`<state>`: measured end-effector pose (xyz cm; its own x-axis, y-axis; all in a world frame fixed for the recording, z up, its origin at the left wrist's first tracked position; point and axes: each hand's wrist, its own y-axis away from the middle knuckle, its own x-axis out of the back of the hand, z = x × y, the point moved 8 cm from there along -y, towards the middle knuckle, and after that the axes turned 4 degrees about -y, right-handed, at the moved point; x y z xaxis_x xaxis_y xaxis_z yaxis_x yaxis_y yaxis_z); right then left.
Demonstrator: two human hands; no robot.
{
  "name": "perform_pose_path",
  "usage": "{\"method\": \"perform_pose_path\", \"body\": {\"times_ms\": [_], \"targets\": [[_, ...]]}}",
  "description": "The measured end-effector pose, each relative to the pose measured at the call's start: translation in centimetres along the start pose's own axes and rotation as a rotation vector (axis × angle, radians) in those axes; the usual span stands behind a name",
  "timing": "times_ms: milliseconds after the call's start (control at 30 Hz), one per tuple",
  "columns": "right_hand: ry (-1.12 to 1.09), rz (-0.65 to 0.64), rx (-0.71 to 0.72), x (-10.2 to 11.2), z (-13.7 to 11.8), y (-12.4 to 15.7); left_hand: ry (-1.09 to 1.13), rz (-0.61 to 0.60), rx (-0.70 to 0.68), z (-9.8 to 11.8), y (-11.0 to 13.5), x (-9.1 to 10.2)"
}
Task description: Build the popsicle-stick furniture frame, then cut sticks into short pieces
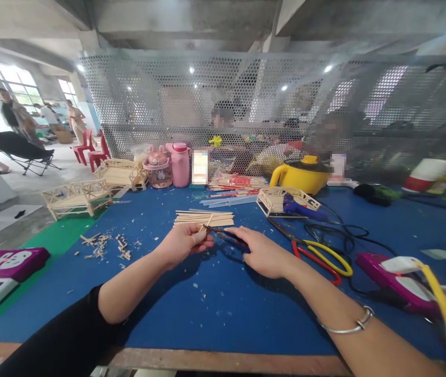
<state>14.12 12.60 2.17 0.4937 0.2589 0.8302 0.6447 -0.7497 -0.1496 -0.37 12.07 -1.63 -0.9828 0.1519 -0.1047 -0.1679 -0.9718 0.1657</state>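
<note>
My left hand (186,242) pinches a short wooden stick (206,224) above the blue table mat (191,303). My right hand (262,254) grips small dark pliers (225,235) whose jaws meet the stick's end. A flat pile of wooden sticks (204,217) lies just beyond both hands. Wood offcuts (103,246) are scattered to the left of my left hand.
Red-and-yellow-handled scissors (321,256) and black cables lie right of my right hand. A blue glue gun (299,207) rests on a small stick frame. Stick-built benches (77,196), pink bottles (179,165), a yellow pot (303,175) and a perforated metal screen stand behind. People sit beyond it.
</note>
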Motion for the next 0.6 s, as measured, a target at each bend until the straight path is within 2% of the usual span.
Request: {"method": "perform_pose_path", "body": {"times_ms": [200,400,600], "targets": [[-0.026,0.037,-0.063,-0.4,-0.3,-0.1,-0.074,0.008,-0.045,0.2,-0.4,0.1],[-0.015,0.054,-0.064,-0.5,-0.3,-0.1,-0.196,-0.019,-0.107,0.2,-0.8,-0.2],[0.038,0.193,-0.073,-0.9,-0.7,0.0,-0.556,0.161,-0.31,2.9,0.3,-0.1]]}}
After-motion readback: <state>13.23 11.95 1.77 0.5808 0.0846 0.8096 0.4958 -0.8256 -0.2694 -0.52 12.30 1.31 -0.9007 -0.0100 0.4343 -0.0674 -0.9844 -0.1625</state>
